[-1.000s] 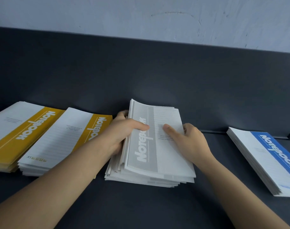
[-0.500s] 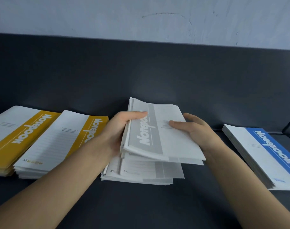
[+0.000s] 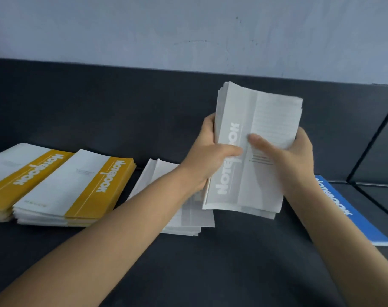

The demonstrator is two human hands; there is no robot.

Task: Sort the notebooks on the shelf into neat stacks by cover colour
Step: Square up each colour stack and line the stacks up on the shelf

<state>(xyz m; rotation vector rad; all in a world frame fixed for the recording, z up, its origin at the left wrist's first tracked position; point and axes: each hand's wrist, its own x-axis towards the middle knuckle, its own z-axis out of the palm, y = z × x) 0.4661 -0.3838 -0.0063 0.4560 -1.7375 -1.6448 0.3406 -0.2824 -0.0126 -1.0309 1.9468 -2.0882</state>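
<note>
Midway, left hand [image 3: 207,157] and right hand [image 3: 296,156] grip a grey notebook bundle [image 3: 268,120] over the shelf [image 3: 210,275]; yellow stacks [image 3: 82,187] and blue stack [image 3: 341,209] look sorted, the grey pile [image 3: 188,220] ragged.

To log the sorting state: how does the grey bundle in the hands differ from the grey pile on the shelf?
The grey bundle is raised and tilted; the grey pile lies flat on the shelf. The left hand and right hand grip the bundle; neither holds the pile. Both have grey-and-white covers.

Both hands, left hand [image 3: 207,156] and right hand [image 3: 292,156], grip a bundle of grey notebooks [image 3: 252,151] above the shelf [image 3: 210,262], right of the yellow stacks [image 3: 73,187].
</note>
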